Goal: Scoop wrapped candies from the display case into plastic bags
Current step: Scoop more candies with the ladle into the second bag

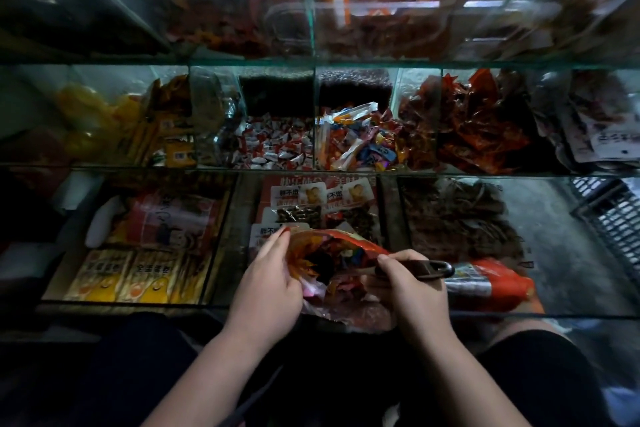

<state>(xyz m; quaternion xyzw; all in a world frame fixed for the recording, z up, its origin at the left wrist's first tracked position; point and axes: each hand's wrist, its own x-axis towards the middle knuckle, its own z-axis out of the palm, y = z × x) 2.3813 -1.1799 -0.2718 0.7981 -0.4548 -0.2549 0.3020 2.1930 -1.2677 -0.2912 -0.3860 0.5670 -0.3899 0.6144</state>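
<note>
Two hands are working at the near edge of the display case: left hand pinching one plastic bag, right hand gripping one dark scoop, its bowl hidden inside.

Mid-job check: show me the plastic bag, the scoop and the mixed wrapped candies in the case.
plastic bag (pixel 349 315): head view, on its clear lower body.
scoop (pixel 429 269): head view, on its dark handle.
mixed wrapped candies (pixel 356 146): head view, on the middle of the colourful pile.

Snack shop: tiered glass display case, compartments heaped with wrapped candies
</note>
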